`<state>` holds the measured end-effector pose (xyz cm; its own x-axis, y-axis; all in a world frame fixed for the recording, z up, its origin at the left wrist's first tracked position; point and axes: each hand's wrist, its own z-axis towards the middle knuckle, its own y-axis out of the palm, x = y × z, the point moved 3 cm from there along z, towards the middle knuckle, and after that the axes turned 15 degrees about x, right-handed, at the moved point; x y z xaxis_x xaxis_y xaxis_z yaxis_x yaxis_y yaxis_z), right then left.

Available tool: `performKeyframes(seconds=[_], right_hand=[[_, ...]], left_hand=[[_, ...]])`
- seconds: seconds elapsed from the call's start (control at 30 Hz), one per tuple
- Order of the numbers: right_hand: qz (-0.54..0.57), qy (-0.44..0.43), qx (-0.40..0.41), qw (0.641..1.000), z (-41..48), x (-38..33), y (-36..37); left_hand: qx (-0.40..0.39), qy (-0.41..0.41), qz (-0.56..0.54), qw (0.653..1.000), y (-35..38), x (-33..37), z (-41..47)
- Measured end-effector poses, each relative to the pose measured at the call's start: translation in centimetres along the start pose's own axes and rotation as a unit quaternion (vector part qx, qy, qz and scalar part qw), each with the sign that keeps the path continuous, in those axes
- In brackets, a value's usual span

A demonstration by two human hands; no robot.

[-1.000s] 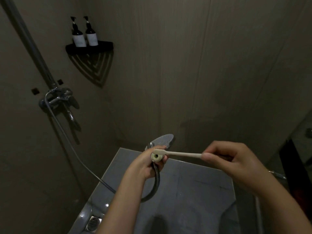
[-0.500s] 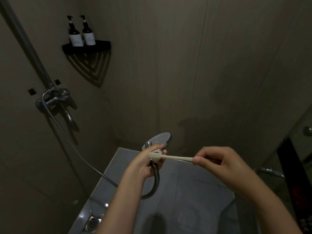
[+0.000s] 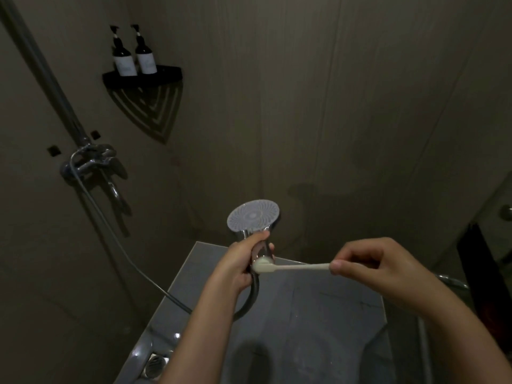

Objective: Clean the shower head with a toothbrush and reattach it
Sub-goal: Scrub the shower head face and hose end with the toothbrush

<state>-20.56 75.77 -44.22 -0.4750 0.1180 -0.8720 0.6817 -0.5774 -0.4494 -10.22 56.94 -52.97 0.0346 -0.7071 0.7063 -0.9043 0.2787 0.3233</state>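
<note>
Pipe: a grey pipe (image 3: 41,79) runs down the left wall from 11 o'clock of the view to the tap.
Tap: a chrome tap (image 3: 91,162) is fixed to the left wall at 9 o'clock of the view.
Bottles: a left bottle (image 3: 124,56) and a right bottle (image 3: 145,55), both dark pump bottles with pale labels, stand upright side by side on the shelf.
Shelf: a black shelf (image 3: 169,72) sits in the wall corner at 11 o'clock of the view.
Hose: a grey hose (image 3: 116,239) drops from the tap toward 5 o'clock, loops under the left wrist and rises to the foot of the shower head.
Drain: a metal drain (image 3: 155,365) lies in the floor at 7 o'clock of the view.
Left hand: the left hand (image 3: 238,267) has its fingers curled round the chrome handle, with the thumb lying up along it.
Shower head: the shower head (image 3: 253,218) is off its holder and held near mid-view. Its round nozzle face is at 12 o'clock of the left hand and turned toward the camera.
Toothbrush: a pale toothbrush (image 3: 299,266) lies level from 9 to 3 o'clock, its bristle end against the lower handle.
Right hand: the right hand (image 3: 368,264) pinches the toothbrush's far end between thumb and forefinger, with the other fingers curled in.
Floor: the floor (image 3: 332,314) is dark grey tile.
</note>
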Motion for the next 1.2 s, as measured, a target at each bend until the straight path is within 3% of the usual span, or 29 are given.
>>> performKeyframes(seconds=[0.23, 0.63, 0.77, 1.03, 1.2], right_hand=[[0.0, -0.007, -0.032, 0.999, -0.1, 0.5, 0.3], [0.038, -0.024, 0.08, 0.996, 0.1, -0.2, 0.1], [0.036, -0.01, 0.015, 0.999, 0.0, -0.7, 0.5], [-0.01, -0.025, 0.053, 0.998, 0.1, -0.5, 1.3], [0.014, -0.033, 0.043, 0.998, -0.1, -0.9, 1.7]], left_hand=[[-0.003, 0.008, -0.006, 1.0, 0.4, 0.4, -0.8], [0.001, -0.027, -0.052, 0.998, 0.3, 0.7, -0.9], [-0.025, -0.049, -0.07, 0.996, 0.3, 0.6, -1.0], [-0.058, -0.116, -0.084, 0.988, 0.7, 0.2, -1.3], [-0.137, -0.194, -0.13, 0.963, 0.6, 0.2, -1.8]])
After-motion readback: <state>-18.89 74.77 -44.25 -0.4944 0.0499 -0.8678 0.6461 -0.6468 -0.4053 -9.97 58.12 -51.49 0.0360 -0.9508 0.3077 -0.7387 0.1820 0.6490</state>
